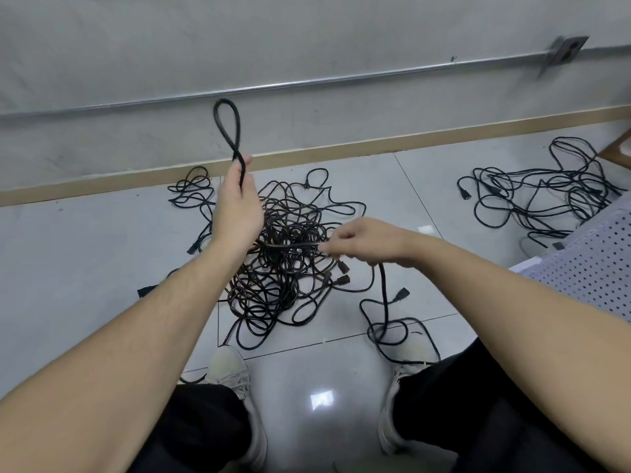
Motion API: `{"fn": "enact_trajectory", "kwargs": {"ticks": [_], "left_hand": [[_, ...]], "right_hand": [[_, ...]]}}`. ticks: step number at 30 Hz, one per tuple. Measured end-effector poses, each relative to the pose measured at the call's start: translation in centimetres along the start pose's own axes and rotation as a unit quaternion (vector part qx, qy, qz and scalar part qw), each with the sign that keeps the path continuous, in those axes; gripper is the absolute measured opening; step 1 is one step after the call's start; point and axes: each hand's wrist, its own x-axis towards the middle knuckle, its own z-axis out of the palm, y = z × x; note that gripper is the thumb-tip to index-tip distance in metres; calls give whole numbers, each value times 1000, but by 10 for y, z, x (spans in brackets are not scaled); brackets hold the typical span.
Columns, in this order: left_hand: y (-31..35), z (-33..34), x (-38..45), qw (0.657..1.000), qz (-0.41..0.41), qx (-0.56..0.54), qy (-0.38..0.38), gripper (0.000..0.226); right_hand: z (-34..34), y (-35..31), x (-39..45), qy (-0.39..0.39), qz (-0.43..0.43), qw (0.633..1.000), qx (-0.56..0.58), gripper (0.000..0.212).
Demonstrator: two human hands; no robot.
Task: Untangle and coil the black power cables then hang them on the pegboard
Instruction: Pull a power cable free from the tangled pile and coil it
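Black power cable (227,126) pinched in both hands above the tangle on the tiled floor.
The left hand's (236,208) fingers and thumb clamp a small upright loop of the cable, which stands above the fist. The right hand's (367,242) fingertips (324,248) pinch a taut stretch of the same cable; from under that hand it drops to the floor (85,254) and ends in a loose curl with a plug (400,296) near the right shoe (397,414). Below the hands lies the main tangled pile (290,254) in the middle of the floor, near the wall's skirting. A second cable heap (539,189) lies well apart toward the floor's right edge, beside a white perforated pegboard (587,257).
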Motion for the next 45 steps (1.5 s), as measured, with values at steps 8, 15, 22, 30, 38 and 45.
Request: {"fn": "enact_trajectory", "kwargs": {"ticks": [8,15,22,30,38,45], "left_hand": [[7,23,-34,962,32,94,-254,78],[-2,39,-46,950,22,89,-298,12],[4,39,-54,949,-8,20,-315,27],[16,33,-66,936,4,-51,-348,19],[16,34,-65,906,30,-72,-416,24],[26,25,-68,791,-129,-297,-519,23]], "right_hand": [[-16,-6,-4,107,-56,957,263,23],[-27,-9,-4,187,-63,920,337,20],[-16,-14,-2,327,-38,906,266,24],[-14,-26,-1,258,-74,821,504,22],[-21,-33,5,218,-64,759,610,36],[-32,-28,3,153,-52,746,645,40]]}}
